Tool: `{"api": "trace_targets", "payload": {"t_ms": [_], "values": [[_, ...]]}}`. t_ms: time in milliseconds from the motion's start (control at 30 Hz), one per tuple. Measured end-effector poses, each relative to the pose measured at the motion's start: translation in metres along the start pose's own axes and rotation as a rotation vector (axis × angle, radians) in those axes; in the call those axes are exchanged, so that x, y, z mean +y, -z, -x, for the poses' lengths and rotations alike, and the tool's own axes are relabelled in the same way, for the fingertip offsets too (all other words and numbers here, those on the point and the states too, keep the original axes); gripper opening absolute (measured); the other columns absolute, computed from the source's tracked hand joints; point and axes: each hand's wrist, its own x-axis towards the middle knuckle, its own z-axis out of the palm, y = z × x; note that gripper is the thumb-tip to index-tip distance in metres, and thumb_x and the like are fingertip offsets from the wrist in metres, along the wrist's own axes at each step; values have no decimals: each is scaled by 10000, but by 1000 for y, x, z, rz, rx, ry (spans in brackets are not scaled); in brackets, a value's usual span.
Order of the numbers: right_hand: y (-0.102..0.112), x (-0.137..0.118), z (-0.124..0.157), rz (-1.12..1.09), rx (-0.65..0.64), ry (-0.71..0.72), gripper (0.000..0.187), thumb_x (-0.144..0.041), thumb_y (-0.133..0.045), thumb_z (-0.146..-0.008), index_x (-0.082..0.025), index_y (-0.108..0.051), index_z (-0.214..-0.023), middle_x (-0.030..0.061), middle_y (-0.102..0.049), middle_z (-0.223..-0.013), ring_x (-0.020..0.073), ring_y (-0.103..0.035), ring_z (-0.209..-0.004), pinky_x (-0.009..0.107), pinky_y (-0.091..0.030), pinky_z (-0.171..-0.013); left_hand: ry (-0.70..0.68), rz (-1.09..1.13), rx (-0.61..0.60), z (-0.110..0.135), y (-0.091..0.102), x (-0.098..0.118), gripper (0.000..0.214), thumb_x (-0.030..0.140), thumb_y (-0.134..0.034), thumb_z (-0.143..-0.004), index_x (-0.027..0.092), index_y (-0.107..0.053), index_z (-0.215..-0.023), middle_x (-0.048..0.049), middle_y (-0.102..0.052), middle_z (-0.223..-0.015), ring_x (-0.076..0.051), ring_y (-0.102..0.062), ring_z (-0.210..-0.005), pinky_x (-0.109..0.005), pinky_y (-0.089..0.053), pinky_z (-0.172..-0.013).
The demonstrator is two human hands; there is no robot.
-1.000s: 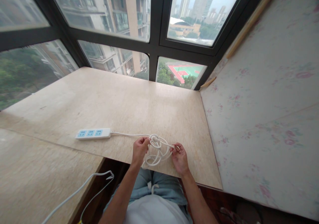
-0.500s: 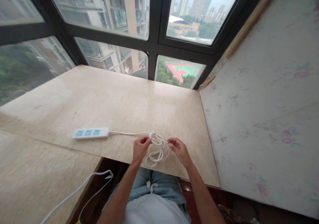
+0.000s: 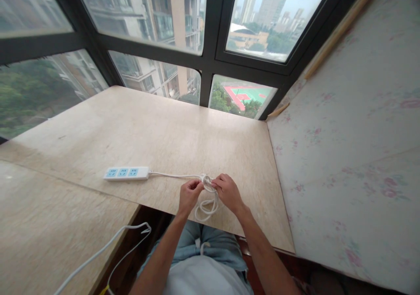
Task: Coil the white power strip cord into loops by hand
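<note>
Dark-framed windows (image 3: 207,23) meet in a corner above a beige, marble-patterned ledge (image 3: 157,128), where a person works near the front edge. Their white cord (image 3: 206,208) lies bunched between and just below the two hands, its lower loops resting on the ledge. The left hand (image 3: 190,194) pinches the upper part of the bundle between thumb and fingers; the right hand (image 3: 229,193), fingers bent, pinches it from the other side, the fingertips of both hands close together. Exactly which strands each one grips is too small to tell. From the bundle the cord runs left to a white power strip (image 3: 127,173) with three blue socket panels, lying flat well apart from the left hand. Another beige slab (image 3: 55,225) adjoins the ledge at the lower left, with a separate white cable (image 3: 95,253) crossing it. Flowered wallpaper (image 3: 354,146) covers the right side, and through the glass show buildings, trees and a red-and-green court (image 3: 247,96).
</note>
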Motion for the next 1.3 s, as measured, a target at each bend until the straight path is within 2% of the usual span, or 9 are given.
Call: {"api": "trace_targets", "payload": {"t_ms": [133, 400, 500, 633, 733, 933, 1067, 1200, 1300], "values": [[-4, 4, 9, -77, 87, 42, 169, -162, -553, -896, -214, -713, -880, 52, -599, -789, 198, -522, -803, 320, -421, -718, -6, 21, -4, -1, 0, -1, 193, 336, -679, -708, 148, -719, -705, -19, -699, -691, -142, -621, -648, -225, -477, -634], [-16, 20, 24, -437, 255, -114, 135, -206, -590, -868, -225, -720, -840, 46, -605, -804, 195, -551, -806, 321, -440, -729, 52, 6, -5, 2, 1, 5, 215, 352, -710, -688, 137, -708, -696, -12, -666, -630, -108, -559, -545, -196, -423, -521], [-21, 29, 29, -659, 298, -209, 101, -253, -632, -838, -223, -723, -805, 31, -605, -805, 179, -554, -787, 305, -433, -718, 74, -14, 17, 2, 3, 7, 202, 339, -700, -685, 137, -703, -683, -4, -641, -590, -94, -516, -494, -184, -366, -455], [-23, 48, 34, -1165, 531, -470, 135, -315, -760, -724, -201, -690, -738, -2, -595, -766, 142, -526, -733, 282, -433, -714, 84, -47, 61, 1, 7, 4, 194, 327, -668, -695, 141, -693, -645, -4, -626, -570, -82, -480, -462, -177, -306, -413], [-17, 63, 37, -1360, 653, -547, 216, -387, -784, -691, -224, -652, -743, -26, -581, -757, 117, -511, -676, 280, -454, -684, 107, -37, 66, 0, 7, 2, 195, 327, -660, -693, 142, -679, -633, 11, -593, -540, -64, -421, -423, -174, -273, -394], [-7, 72, 53, -1678, 672, -596, 217, -323, -816, -676, -245, -645, -784, -48, -563, -729, 94, -522, -645, 255, -492, -637, 154, 24, 36, 0, 0, 6, 281, 418, -640, -726, 141, -661, -686, 2, -625, -614, -46, -389, -395, -174, -294, -390], [0, 74, 65, -1643, 595, -593, 165, -351, -763, -745, -259, -659, -834, -34, -608, -772, 109, -567, -688, 281, -531, -678, 98, -10, 0, -2, 3, 3, 338, 458, -564, -797, 140, -662, -735, -40, -675, -725, -61, -441, -425, -190, -368, -436], [17, 84, 71, -1572, 543, -632, 111, -345, -718, -784, -274, -674, -857, -19, -660, -816, 136, -623, -756, 324, -562, -751, -59, -191, 57, -10, 15, -10, 231, 295, -520, -808, 155, -664, -921, -69, -695, -884, -137, -595, -637, -250, -483, -584], [29, 94, 71, -1530, 508, -687, 83, -290, -712, -782, -270, -675, -853, -19, -683, -809, 144, -649, -780, 338, -575, -772, -304, -522, 63, -23, 26, -21, 419, 104, -477, -735, 160, -625, -1124, -118, -650, -1137, -218, -610, -998, -350, -492, -829]]}}
